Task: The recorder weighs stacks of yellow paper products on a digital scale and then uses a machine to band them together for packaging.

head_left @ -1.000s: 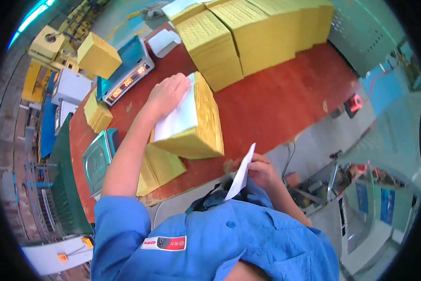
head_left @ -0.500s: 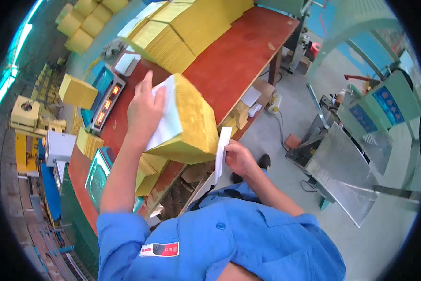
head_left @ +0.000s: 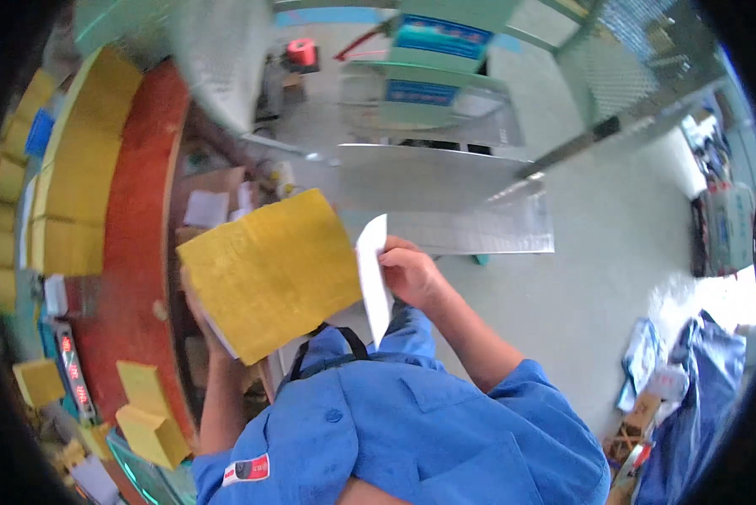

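Observation:
A thick block of yellow paper (head_left: 268, 273) is held up in front of my body, tilted, its broad yellow face toward me. My left hand (head_left: 199, 307) supports it from the left; most of those fingers are hidden behind the block. A thin pale edge shows along that side. My right hand (head_left: 407, 271) pinches a folded white sheet (head_left: 373, 282) between thumb and fingers, up against or very close to the block's right side.
Left of me runs a red-topped table (head_left: 142, 177) with tall yellow paper stacks (head_left: 79, 168), a scale with a lit red display (head_left: 75, 370) and smaller yellow blocks (head_left: 152, 425). Ahead stands a green machine with a metal tray (head_left: 445, 202). Blue sheeting (head_left: 689, 412) lies at the right.
My view and body have turned right, away from the table. The yellow block has come along, off the table's edge, its broad face now toward me. My right hand keeps the white sheet.

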`<move>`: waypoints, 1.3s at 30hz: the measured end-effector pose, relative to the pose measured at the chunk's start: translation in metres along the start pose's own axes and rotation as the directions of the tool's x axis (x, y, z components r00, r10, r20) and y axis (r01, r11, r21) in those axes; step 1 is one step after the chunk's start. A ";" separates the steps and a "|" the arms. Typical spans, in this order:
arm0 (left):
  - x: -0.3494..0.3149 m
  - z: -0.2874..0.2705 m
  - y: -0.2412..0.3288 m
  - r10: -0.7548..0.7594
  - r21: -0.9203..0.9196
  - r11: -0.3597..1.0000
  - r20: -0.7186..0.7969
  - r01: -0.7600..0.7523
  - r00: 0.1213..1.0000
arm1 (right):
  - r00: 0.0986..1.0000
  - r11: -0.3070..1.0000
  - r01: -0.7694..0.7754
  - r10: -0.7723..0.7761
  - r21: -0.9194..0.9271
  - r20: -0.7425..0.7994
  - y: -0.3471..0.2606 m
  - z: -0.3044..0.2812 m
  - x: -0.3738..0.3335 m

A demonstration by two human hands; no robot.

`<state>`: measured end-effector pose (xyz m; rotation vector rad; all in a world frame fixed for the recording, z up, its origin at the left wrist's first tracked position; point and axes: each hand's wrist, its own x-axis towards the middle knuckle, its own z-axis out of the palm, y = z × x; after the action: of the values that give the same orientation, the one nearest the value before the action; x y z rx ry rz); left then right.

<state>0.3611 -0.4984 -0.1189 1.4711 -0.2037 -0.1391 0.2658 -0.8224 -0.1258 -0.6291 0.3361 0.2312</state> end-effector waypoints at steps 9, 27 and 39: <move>0.040 0.337 -0.135 0.012 -0.146 0.989 0.136 0.008 0.991 | 0.921 0.990 0.120 -0.137 -0.069 -0.364 -0.164 -0.252 -0.126; 0.038 0.348 -0.123 -0.543 -0.238 0.747 0.321 0.621 0.776 | 0.825 0.915 0.025 -0.247 -0.404 -0.508 -0.180 -0.297 -0.078; 0.042 0.322 -0.119 -0.608 -0.089 0.728 0.373 0.679 0.701 | 0.648 0.332 -0.032 -0.711 -0.943 -0.272 -0.172 -0.290 -0.075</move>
<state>0.3349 -0.8316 -0.2069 1.2300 0.0867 -0.9640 0.1822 -1.1425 -0.2256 -1.9347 0.7680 -0.3683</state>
